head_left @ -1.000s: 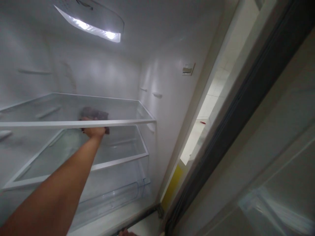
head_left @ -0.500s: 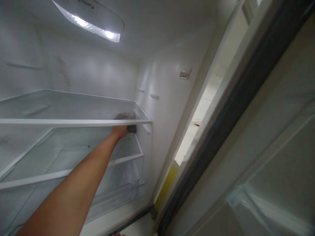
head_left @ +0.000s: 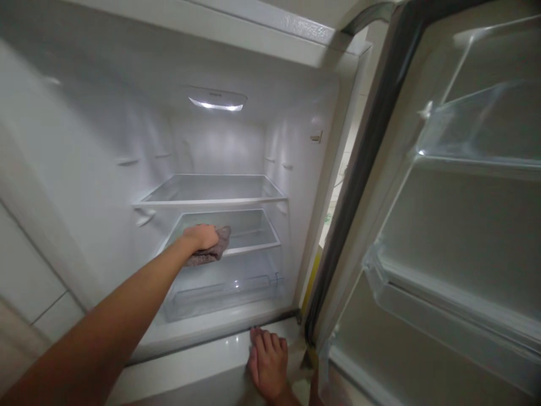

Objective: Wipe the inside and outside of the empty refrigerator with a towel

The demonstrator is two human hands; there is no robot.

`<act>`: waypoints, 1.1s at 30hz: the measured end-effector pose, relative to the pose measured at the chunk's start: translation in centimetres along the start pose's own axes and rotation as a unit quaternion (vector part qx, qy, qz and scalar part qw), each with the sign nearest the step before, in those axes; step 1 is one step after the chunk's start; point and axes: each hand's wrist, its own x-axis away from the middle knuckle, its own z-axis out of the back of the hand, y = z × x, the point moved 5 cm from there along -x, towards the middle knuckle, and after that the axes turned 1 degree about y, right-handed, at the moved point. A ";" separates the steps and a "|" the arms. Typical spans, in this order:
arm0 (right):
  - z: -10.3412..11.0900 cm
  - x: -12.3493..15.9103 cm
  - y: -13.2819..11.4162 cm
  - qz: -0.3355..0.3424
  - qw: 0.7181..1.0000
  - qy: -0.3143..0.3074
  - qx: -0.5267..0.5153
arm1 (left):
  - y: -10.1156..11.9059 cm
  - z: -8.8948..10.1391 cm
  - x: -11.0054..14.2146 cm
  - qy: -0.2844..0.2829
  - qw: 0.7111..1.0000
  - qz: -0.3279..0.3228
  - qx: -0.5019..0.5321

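Observation:
My left hand (head_left: 203, 235) reaches into an open refrigerator and is closed on a grey-brown cloth (head_left: 217, 248). The cloth bunches under the fingers and hangs over the front of the lower glass shelf (head_left: 249, 225), near its left-middle part. Above it is an upper glass shelf (head_left: 211, 189) with a white front rim. My right hand (head_left: 269, 361) is low in front of the refrigerator, its fingers bent over the white ledge (head_left: 211, 358) below the compartment. Part of its fingertips is hard to make out.
A clear drawer (head_left: 224, 293) sits at the compartment's bottom. On the right stands the open door (head_left: 443, 225) with a dark gasket and clear door bins (head_left: 422, 299). A lit lamp (head_left: 217, 106) is in the ceiling. White tiles (head_left: 29, 270) line the left side.
My view has pulled back from the compartment. My left hand with the cloth has moved from the shelf's right rear to its front, further left. My right hand has come fully into view.

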 end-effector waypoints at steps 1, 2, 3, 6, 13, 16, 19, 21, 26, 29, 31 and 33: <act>0.4 -0.2 -0.1 -0.001 1.000 -0.012 -0.002 | -0.6 0.5 1.4 0.000 1.000 0.014 -0.019; 0.7 -0.5 -0.2 -0.004 1.000 -0.019 -0.002 | -1.0 1.0 2.7 0.008 0.999 0.028 -0.036; 0.8 -0.9 -0.2 -0.005 1.000 -0.027 0.000 | -1.2 1.5 4.1 0.022 0.998 0.036 -0.052; 0.9 -2.8 -0.6 0.012 0.998 -0.065 0.005 | -1.0 2.9 7.6 0.091 0.992 0.024 -0.088; 0.5 -7.1 -2.2 0.131 0.977 -0.167 -0.038 | -0.4 3.3 10.0 0.071 0.985 -0.120 -0.097; 0.6 -7.2 -2.1 0.102 0.978 -0.180 -0.038 | 0.4 2.5 10.9 0.051 0.979 -0.167 -0.109; 0.6 -6.9 -2.1 0.093 0.974 -0.205 -0.037 | 1.8 1.4 12.1 0.046 0.975 -0.187 -0.112; 0.6 -6.9 -2.0 0.081 0.972 -0.216 -0.033 | 2.3 1.3 12.4 0.057 0.979 -0.164 -0.107; 0.3 -6.7 -2.0 0.066 0.971 -0.228 -0.021 | 0.3 4.3 11.2 0.133 0.986 0.020 -0.099; 0.3 -6.7 -2.0 0.066 0.972 -0.226 -0.020 | 1.3 5.4 10.6 0.144 0.985 0.013 -0.094; 0.3 -6.7 -2.0 0.068 0.971 -0.226 -0.020 | 3.7 4.7 10.7 0.116 0.987 -0.066 -0.085; 0.3 -6.7 -1.9 0.068 0.970 -0.231 -0.018 | 6.2 3.2 11.3 0.081 0.985 -0.130 -0.075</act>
